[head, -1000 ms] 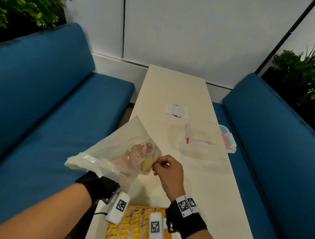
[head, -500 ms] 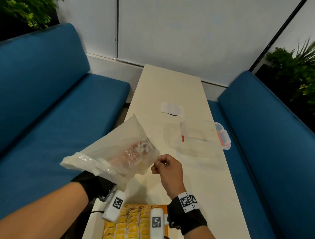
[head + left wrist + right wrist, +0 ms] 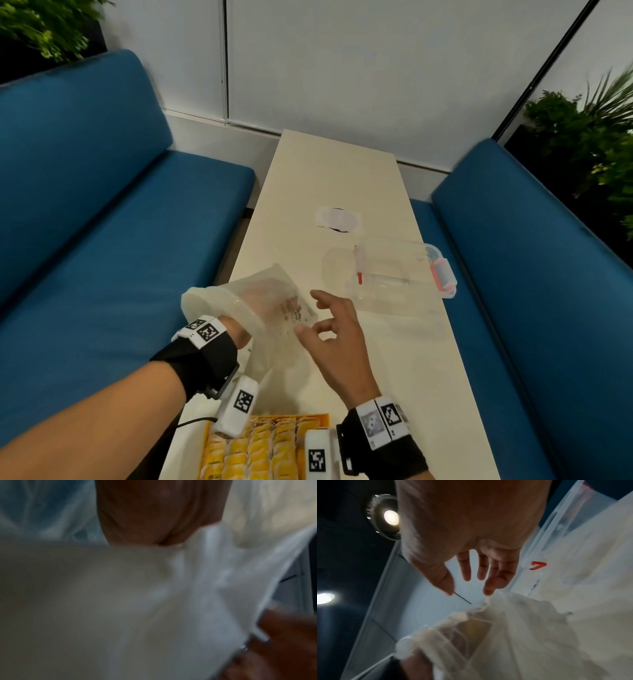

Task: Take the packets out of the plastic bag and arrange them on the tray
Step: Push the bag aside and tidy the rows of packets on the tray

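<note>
Reaching deep into the plastic bag, the person's left hand is inside it up to the wrist, a pinkish shape behind the cloudy film; how those fingers lie I cannot tell, since the left wrist view gives only blur, a palm and white folds of the bag. The bag's rolled mouth sits around the left wrist, and the whole thing is held up over the near half of the long cream table. The right hand floats just beside the bag on its right, fingers spread and loosely bent, gripping nothing, its fingertips close to the film; the right wrist view shows the same hand splayed above the crumpled bag, with a yellowish packet showing dimly through the plastic. At the near edge of the table, partly hidden by both wrist cameras, lies the orange tray, filled with rows of yellow packets. Farther along the table, to the right, sits a clear plastic box with red clips, and beyond it a small white patch with a dark mark. Blue sofas run along both sides of the table, and green plants stand in the far corners.
</note>
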Action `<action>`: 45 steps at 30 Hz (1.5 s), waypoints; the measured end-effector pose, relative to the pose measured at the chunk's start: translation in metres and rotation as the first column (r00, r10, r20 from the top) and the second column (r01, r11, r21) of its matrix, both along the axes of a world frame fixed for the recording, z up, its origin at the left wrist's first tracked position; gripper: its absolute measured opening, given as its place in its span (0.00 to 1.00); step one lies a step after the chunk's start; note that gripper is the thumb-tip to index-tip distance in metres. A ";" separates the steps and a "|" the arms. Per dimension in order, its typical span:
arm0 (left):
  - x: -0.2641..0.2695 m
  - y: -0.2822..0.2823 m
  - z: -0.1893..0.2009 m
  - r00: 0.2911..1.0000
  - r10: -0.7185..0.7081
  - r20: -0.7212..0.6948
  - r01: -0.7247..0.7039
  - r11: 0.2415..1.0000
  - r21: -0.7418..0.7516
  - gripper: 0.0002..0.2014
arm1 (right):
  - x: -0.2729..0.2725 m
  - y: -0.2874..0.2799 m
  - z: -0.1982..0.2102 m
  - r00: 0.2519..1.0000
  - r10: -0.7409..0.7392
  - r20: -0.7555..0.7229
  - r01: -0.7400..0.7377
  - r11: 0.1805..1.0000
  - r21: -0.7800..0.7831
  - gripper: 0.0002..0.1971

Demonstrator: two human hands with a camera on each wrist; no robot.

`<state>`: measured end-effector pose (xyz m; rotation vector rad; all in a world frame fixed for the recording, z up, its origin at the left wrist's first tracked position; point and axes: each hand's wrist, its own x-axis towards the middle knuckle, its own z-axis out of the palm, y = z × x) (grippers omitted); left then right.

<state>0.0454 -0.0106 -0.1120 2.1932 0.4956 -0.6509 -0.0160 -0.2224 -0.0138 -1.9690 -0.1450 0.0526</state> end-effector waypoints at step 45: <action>-0.121 -0.042 0.021 0.812 0.416 -0.409 -0.470 0.051 -0.881 0.14 | -0.045 0.028 -0.042 0.930 0.079 -0.359 -0.156 0.969 -0.192 0.10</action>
